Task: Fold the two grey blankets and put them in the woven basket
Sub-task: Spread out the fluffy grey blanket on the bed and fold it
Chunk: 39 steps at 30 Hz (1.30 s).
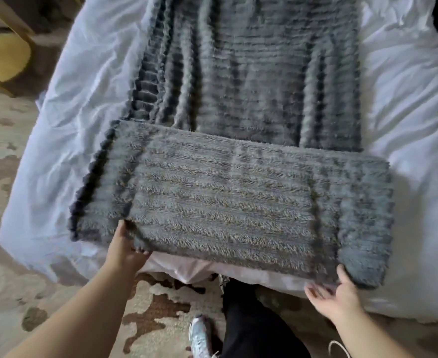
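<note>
A grey ribbed fluffy blanket [251, 86] lies lengthwise on the white bed, its near end folded back over itself into a flat band [225, 202]. My left hand [126, 248] grips the fold's near left corner, fingers tucked under the edge. At the near right corner my right hand [338, 297] has its thumb up against the fold's edge, and its fingers spread open below. I see no woven basket, and only one blanket is plainly visible.
The white duvet [78, 125] covers the bed, whose near edge is at my legs. A patterned beige and brown carpet [19, 280] lies below. A wooden chair with a yellow cushion [3, 55] stands at far left. My shoe [200, 337] is on the carpet.
</note>
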Motion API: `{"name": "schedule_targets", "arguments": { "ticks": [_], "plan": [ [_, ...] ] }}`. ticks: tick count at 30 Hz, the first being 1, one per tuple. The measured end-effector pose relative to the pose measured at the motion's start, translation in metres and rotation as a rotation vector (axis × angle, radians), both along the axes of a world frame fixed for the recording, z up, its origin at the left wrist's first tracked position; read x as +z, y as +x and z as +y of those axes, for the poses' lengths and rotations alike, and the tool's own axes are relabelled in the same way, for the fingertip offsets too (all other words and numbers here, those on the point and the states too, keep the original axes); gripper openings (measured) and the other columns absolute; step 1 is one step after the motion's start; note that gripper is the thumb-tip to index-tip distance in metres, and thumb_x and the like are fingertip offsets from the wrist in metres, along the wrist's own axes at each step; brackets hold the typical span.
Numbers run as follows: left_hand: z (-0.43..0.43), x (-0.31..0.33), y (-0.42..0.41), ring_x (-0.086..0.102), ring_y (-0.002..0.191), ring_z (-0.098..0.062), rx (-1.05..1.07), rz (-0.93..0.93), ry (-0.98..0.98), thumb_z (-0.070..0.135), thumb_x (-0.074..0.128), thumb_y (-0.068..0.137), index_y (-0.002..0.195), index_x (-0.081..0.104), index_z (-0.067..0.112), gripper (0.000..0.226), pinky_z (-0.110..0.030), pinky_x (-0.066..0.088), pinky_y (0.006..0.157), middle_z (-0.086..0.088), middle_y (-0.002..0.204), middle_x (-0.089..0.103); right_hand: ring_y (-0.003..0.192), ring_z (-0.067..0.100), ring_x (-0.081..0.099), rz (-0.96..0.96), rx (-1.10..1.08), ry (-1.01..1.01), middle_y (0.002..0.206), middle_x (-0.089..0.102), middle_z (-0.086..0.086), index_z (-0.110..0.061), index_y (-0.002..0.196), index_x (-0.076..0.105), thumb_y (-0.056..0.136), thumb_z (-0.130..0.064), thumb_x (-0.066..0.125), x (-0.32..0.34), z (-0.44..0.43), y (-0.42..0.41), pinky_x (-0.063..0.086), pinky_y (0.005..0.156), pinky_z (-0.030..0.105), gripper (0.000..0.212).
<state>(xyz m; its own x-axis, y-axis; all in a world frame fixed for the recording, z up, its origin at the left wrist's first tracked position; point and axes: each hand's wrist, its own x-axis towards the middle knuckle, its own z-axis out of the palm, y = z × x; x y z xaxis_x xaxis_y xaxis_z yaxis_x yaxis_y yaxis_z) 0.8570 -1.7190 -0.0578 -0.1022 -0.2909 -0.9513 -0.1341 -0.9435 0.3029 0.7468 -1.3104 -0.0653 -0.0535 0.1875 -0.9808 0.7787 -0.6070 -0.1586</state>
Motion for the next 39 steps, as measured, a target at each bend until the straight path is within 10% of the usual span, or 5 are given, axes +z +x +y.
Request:
{"name": "schedule_targets", "arguments": {
  "ticks": [8, 17, 22, 26, 39],
  "plan": [
    [-0.034, 0.067, -0.04, 0.063, 0.092, -0.021, 0.079, 0.12, -0.002, 0.029, 0.054, 0.091, 0.101, 0.061, 0.016, 0.018, -0.037, 0.045, 0.101, -0.002, 0.093, 0.07, 0.129, 0.023, 0.047, 0.312, -0.019, 0.027, 0.136, 0.056, 0.0, -0.024, 0.107, 0.064, 0.091, -0.045, 0.049, 0.074, -0.021, -0.072, 0.031, 0.109, 0.042, 0.03],
    [-0.037, 0.185, -0.024, 0.063, 0.086, -0.02, -0.019, 0.41, -0.249, 0.022, 0.048, 0.091, 0.113, 0.054, 0.014, 0.024, -0.032, 0.055, 0.074, -0.005, 0.102, 0.065, 0.11, 0.009, 0.056, 0.701, 0.025, 0.117, 0.09, 0.07, -0.015, -0.021, 0.083, 0.061, 0.098, -0.033, 0.039, 0.216, -0.026, -0.057, 0.041, 0.096, 0.029, 0.029],
    [-0.026, 0.204, 0.024, 0.059, 0.097, -0.023, 0.01, 0.416, -0.338, 0.017, 0.056, 0.088, 0.109, 0.054, 0.013, 0.022, -0.033, 0.049, 0.091, -0.006, 0.114, 0.061, 0.105, 0.016, 0.061, 0.823, -0.007, 0.06, 0.119, 0.066, -0.01, -0.024, 0.1, 0.065, 0.095, -0.035, 0.046, 0.23, -0.01, -0.007, 0.043, 0.1, 0.034, 0.023],
    [-0.007, 0.199, 0.08, 0.061, 0.081, -0.018, 0.019, 0.438, -0.308, 0.019, 0.053, 0.089, 0.108, 0.054, 0.014, 0.02, -0.028, 0.055, 0.071, -0.004, 0.111, 0.061, 0.094, 0.016, 0.063, 0.802, -0.034, 0.075, 0.12, 0.063, -0.004, -0.024, 0.086, 0.065, 0.092, -0.034, 0.052, 0.219, 0.004, 0.053, 0.045, 0.092, 0.034, 0.018],
    [0.062, 0.123, 0.25, 0.061, 0.111, -0.029, 0.097, 0.211, -0.134, 0.026, 0.063, 0.083, 0.13, 0.058, 0.016, 0.048, -0.048, 0.051, 0.087, -0.008, 0.126, 0.062, 0.119, 0.018, 0.056, 0.453, -0.157, 0.095, 0.125, 0.062, -0.005, -0.023, 0.091, 0.067, 0.09, -0.034, 0.056, 0.132, 0.065, 0.249, 0.039, 0.104, 0.037, 0.016]
  ]
}}
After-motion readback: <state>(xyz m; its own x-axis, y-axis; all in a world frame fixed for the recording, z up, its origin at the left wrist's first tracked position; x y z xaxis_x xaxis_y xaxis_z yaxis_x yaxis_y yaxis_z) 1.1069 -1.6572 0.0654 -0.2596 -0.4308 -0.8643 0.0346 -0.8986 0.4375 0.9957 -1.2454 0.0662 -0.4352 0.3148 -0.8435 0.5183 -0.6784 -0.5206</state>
